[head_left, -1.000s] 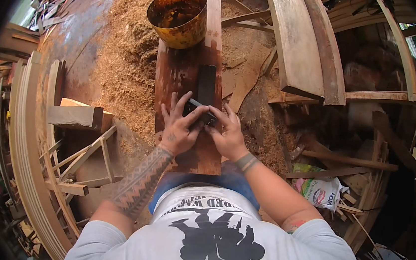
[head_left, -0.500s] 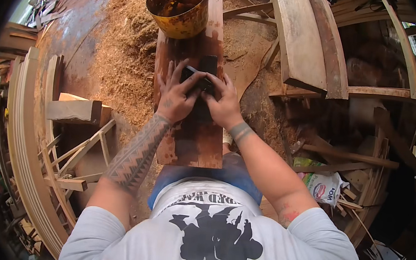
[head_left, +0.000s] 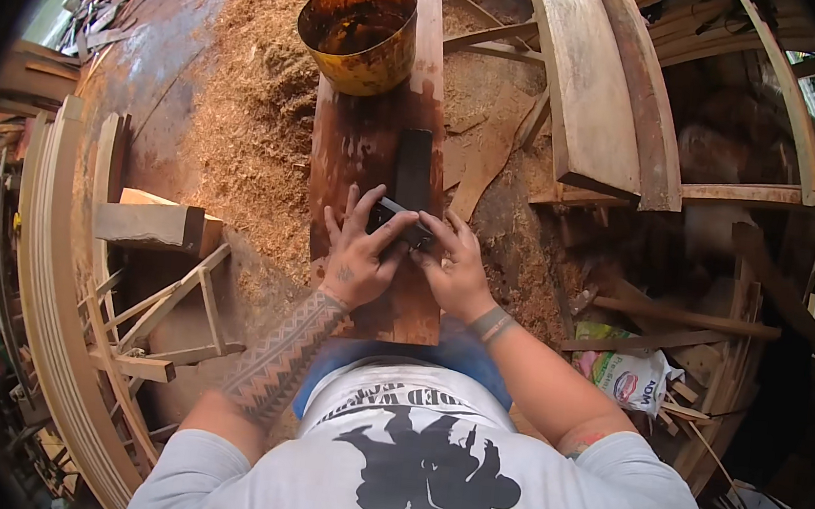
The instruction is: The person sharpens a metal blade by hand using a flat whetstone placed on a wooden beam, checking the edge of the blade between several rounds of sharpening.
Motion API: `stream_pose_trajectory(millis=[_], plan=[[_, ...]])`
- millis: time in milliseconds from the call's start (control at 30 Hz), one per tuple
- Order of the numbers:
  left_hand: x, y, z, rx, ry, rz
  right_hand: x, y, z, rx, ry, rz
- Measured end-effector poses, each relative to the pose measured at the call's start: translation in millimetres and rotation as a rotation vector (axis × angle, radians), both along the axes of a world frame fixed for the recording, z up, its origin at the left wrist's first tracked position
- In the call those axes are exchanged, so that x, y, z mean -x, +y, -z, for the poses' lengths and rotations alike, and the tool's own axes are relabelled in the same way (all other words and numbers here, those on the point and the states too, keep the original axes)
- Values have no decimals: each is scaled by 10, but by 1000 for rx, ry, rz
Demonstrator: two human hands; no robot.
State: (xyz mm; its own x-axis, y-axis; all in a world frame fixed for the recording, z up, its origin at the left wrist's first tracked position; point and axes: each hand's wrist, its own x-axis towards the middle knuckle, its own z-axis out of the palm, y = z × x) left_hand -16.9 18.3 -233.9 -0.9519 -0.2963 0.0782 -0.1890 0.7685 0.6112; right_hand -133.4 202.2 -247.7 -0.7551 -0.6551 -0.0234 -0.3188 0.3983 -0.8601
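Both my hands grip a small dark flat blade (head_left: 405,217), which looks like a plane iron, over a long black sharpening stone (head_left: 414,162). My left hand (head_left: 360,262) is closed on its left side, with some fingers spread over the top. From the other side, my right hand (head_left: 455,271) presses its fingertips against it. The stone lies lengthwise on a wet, reddish-brown plank (head_left: 351,146) that points away from me. My fingers partly hide the blade and the stone's near end. Farther up the plank stands a stained yellow tub (head_left: 371,74).
Wood shavings (head_left: 243,131) cover the floor left of the plank. Thick boards (head_left: 590,86) lean at the upper right. A wooden block (head_left: 148,223) on a frame and upright planks (head_left: 55,299) stand left. A printed sack (head_left: 624,374) lies among scraps at right.
My hands have slid the blade toward me along the stone, uncovering more of its far end. The whole view has shifted slightly, so the tub appears lower.
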Motion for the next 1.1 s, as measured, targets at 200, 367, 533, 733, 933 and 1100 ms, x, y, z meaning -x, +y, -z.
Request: stream_pose_trajectory(millis=[200, 367, 533, 733, 933, 1100], plan=[[512, -354, -51, 29, 86, -51, 310, -404, -56, 65, 65, 86], [122, -65, 11, 2, 22, -18, 30, 14, -20, 24, 19, 5], [584, -490, -110, 115, 105, -6, 370, -410, -24, 125, 45, 63], [178, -131, -55, 30, 27, -27, 2, -13, -5, 19, -40, -21], [290, -265, -51, 32, 40, -34, 157, -258, 15, 92, -36, 53], [213, -128, -89, 8, 7, -42, 75, -138, 60, 66, -22, 33]])
